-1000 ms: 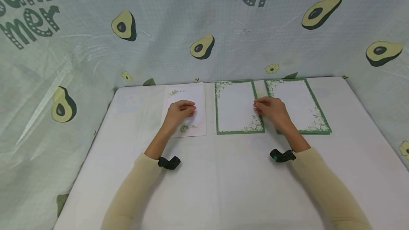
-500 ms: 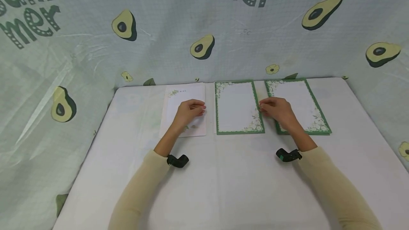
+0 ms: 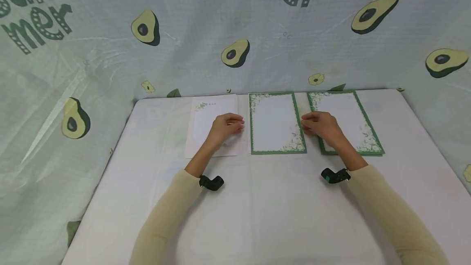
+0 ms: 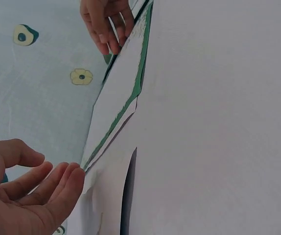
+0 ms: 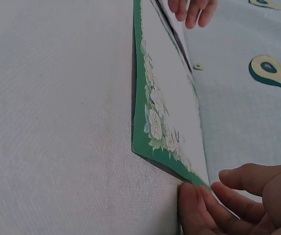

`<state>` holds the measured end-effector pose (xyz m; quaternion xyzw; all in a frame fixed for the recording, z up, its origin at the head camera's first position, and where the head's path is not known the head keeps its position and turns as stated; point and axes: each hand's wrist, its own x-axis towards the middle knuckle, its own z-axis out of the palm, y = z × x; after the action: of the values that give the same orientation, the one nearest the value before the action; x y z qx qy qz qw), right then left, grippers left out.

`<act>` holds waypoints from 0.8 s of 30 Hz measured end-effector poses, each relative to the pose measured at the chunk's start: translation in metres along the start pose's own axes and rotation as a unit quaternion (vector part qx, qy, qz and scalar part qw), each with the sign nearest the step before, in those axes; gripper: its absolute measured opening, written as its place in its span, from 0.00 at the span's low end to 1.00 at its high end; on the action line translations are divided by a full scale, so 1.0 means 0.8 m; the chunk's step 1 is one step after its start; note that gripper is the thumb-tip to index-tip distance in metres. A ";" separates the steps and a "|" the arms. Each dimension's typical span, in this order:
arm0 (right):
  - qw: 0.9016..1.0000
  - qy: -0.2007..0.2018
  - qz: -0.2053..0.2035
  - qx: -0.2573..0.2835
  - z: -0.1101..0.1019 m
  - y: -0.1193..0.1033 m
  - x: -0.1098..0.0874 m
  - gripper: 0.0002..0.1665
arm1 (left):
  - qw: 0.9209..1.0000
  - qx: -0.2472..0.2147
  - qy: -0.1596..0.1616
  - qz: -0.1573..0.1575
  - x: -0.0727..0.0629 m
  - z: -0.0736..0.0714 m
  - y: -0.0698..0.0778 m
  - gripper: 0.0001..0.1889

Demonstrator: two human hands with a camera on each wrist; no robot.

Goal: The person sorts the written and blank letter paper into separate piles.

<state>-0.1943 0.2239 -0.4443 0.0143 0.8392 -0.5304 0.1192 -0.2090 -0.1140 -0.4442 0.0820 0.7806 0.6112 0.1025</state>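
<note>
In the head view, three groups of stationery paper lie in a row on the white tabletop. The middle sheet (image 3: pixel 273 122) has a green border with white flowers. My left hand (image 3: pixel 225 128) hovers over the right part of the left sheet (image 3: pixel 202 120), its fingertips near the middle sheet's left edge. In the left wrist view, that hand's thumb (image 4: pixel 20 152) stands apart from loosely bent fingers. My right hand (image 3: pixel 324 126) has its fingertips at the middle sheet's right edge. Its thumb (image 5: pixel 241 176) is also apart from the fingers in the right wrist view, beside the green-bordered corner.
Another green-bordered stack (image 3: pixel 344 113) lies on the right, partly under my right hand and wrist. The white tabletop (image 3: pixel 265 207) extends toward my body. A pale cloth curtain (image 3: pixel 191 32) printed with avocados rises right behind the papers. Each wrist carries a small black camera (image 3: pixel 211 183).
Both hands have shifted to the right. The left moved across the left sheet to its right edge, and the right slid off the middle sheet's border. The papers have stayed in place.
</note>
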 end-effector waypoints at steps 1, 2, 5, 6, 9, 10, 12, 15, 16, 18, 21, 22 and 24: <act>1.000 -0.003 0.001 -0.002 0.000 0.000 0.001 0.24 | 1.000 0.004 -0.002 -0.001 0.002 0.002 0.000 0.17; 1.000 -0.006 0.003 -0.003 -0.001 0.000 0.001 0.24 | 1.000 0.007 -0.003 -0.002 0.004 0.004 0.001 0.17; 1.000 -0.019 0.010 -0.002 -0.002 -0.001 0.004 0.25 | 1.000 0.022 -0.006 -0.010 0.010 0.011 0.002 0.17; 1.000 -0.023 0.014 -0.004 -0.003 -0.002 0.005 0.26 | 1.000 0.025 -0.007 -0.014 0.012 0.013 0.003 0.17; 0.999 -0.034 0.025 -0.008 -0.005 -0.004 0.009 0.26 | 0.999 0.037 -0.009 -0.024 0.019 0.019 0.004 0.17; 0.999 -0.036 0.029 -0.011 -0.006 -0.005 0.010 0.26 | 0.999 0.041 -0.009 -0.028 0.021 0.020 0.004 0.17; 0.998 -0.042 0.035 -0.011 -0.007 -0.006 0.012 0.27 | 0.998 0.047 -0.010 -0.035 0.023 0.023 0.007 0.17; 0.998 -0.050 0.044 -0.008 -0.009 -0.008 0.016 0.27 | 0.997 0.058 -0.007 -0.053 0.026 0.025 0.011 0.17; 0.997 -0.053 0.047 -0.006 -0.009 -0.008 0.017 0.27 | 0.996 0.060 -0.006 -0.060 0.028 0.025 0.012 0.17; 0.997 -0.060 0.052 0.004 -0.010 -0.008 0.020 0.28 | 0.995 0.068 -0.002 -0.074 0.031 0.026 0.013 0.17; 0.996 -0.068 0.057 0.020 -0.011 -0.009 0.023 0.29 | 0.993 0.071 0.003 -0.090 0.036 0.026 0.014 0.16; 0.996 -0.069 0.058 0.024 -0.011 -0.009 0.024 0.29 | 0.993 0.069 0.004 -0.093 0.038 0.026 0.014 0.16; 0.995 -0.071 0.057 0.027 -0.010 -0.008 0.025 0.30 | 0.993 0.062 0.004 -0.098 0.040 0.026 0.014 0.16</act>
<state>-0.2164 0.2264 -0.4395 0.0276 0.8119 -0.5446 0.2084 -0.2348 -0.0835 -0.4401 0.0086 0.8215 0.5492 0.1532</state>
